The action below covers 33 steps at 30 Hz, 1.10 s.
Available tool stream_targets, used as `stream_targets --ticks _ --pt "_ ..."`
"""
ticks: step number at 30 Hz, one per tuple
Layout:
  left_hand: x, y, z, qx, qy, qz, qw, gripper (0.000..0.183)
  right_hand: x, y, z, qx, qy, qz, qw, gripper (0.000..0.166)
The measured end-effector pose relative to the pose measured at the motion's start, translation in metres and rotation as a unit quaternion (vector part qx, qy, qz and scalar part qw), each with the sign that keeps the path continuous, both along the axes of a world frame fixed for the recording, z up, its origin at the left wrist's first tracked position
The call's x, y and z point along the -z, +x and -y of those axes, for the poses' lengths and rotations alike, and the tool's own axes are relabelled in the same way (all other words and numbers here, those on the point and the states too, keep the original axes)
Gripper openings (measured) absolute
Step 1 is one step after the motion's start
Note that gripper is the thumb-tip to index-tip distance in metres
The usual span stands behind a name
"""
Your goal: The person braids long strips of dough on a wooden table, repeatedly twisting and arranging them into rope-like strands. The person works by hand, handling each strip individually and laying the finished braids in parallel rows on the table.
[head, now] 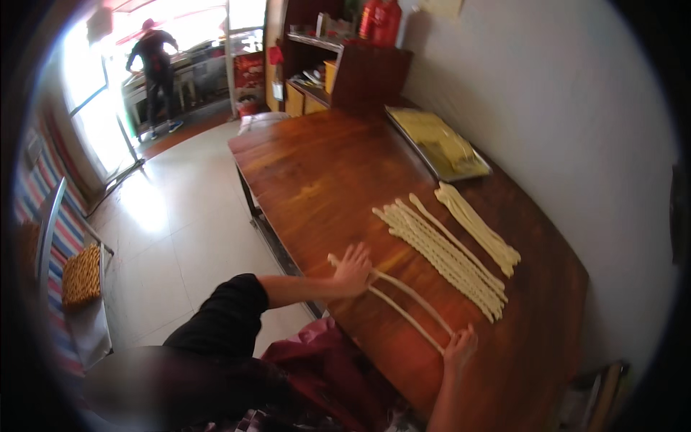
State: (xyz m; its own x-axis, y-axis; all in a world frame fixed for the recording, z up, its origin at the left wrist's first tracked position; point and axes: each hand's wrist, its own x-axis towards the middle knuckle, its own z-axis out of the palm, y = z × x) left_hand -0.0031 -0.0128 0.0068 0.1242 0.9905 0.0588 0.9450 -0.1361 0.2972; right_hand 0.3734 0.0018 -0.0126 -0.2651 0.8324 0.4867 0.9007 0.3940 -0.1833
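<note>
A long dough rope point(417, 297) lies doubled on the wooden table point(318, 178), its two strands side by side with a gap between them. My left hand point(353, 271) rests flat across the far part of the rope, palm down and fingers stretched out; a short end pokes out beyond it. My right hand point(460, 345) pinches the near end, where both strands meet the fingers. Past the rope lies a row of twisted dough strips point(442, 259). Beside them are a thin plain strand point(432, 216) and a bundle of smooth dough strips point(478, 227).
A metal tray point(456, 175) holding flat dough under plastic film stands by the wall point(540, 108). Behind the table is a brown cabinet point(372, 73). A chair with a woven seat point(81, 274) stands at left. Another person point(154, 70) works near the doorway.
</note>
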Motion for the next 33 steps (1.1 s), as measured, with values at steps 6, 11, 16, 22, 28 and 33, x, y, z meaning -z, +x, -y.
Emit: stream_targets --ticks 6,11,16,22,28,33 --pt "0.024 -0.023 0.079 0.216 0.04 0.024 0.975 0.061 -0.014 0.003 0.09 -0.122 -0.006 -0.042 0.992 0.024" --pt "-0.005 0.014 0.014 0.03 0.049 0.029 0.998 0.06 -0.013 -0.01 0.02 0.003 0.029 -0.008 1.0 0.025" --pt "0.025 0.001 0.046 0.226 0.081 0.039 0.97 0.056 -0.026 -0.011 0.088 -0.098 -0.042 -0.06 0.993 0.022" --pt "0.02 0.028 0.008 0.01 0.024 0.06 0.998 0.061 -0.023 -0.014 0.033 0.027 -0.098 -0.108 0.989 0.024" --pt "0.009 0.013 0.071 0.199 0.049 0.066 0.976 0.059 -0.034 -0.026 0.087 -0.101 0.002 -0.056 0.993 0.012" --pt "0.025 0.043 0.024 0.067 0.09 0.059 0.992 0.06 -0.018 -0.015 0.048 -0.018 -0.104 -0.145 0.984 0.011"
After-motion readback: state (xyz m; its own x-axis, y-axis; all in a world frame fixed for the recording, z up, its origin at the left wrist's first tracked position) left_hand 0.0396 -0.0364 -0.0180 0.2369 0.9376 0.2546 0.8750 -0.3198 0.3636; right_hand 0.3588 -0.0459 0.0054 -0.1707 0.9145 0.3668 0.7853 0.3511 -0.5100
